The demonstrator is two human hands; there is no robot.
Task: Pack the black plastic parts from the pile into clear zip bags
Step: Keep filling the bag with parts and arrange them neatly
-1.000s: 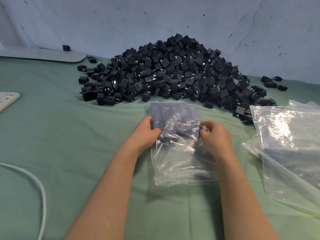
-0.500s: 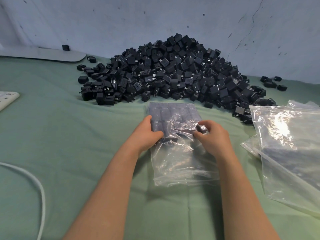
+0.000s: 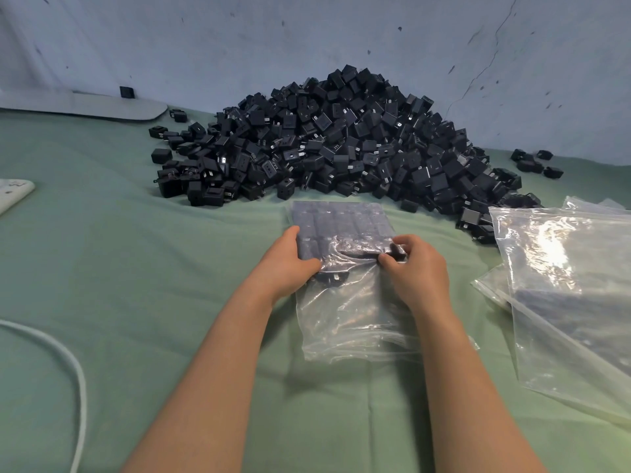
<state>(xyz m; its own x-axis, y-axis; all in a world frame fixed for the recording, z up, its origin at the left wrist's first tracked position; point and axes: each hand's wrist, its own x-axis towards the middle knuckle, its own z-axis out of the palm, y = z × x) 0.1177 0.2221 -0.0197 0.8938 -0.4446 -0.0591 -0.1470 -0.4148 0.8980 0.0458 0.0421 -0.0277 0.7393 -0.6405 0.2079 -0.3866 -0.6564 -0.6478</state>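
A clear zip bag (image 3: 355, 302) of thin, glossy, wrinkled film lies on the soft green cloth (image 3: 136, 268), just in front of the pile (image 3: 341, 141) of small, matte, boxy black plastic parts with metal prongs. Its long axis runs straight away from the person toward the pile. The far half is filled with a flat, tidy block of packed parts (image 3: 341, 223), and the near half is slack and creased, with one loose part showing through. The left hand (image 3: 286, 264) grips the bag's left edge at the block, thumb on top. The right hand (image 3: 416, 271) has its fingers curled, pinching film at the block's right corner. To the right lies a heap of larger clear bags (image 3: 563, 285) – shiny and crumpled. A white cable (image 3: 68, 353) curves across the cloth at the left.
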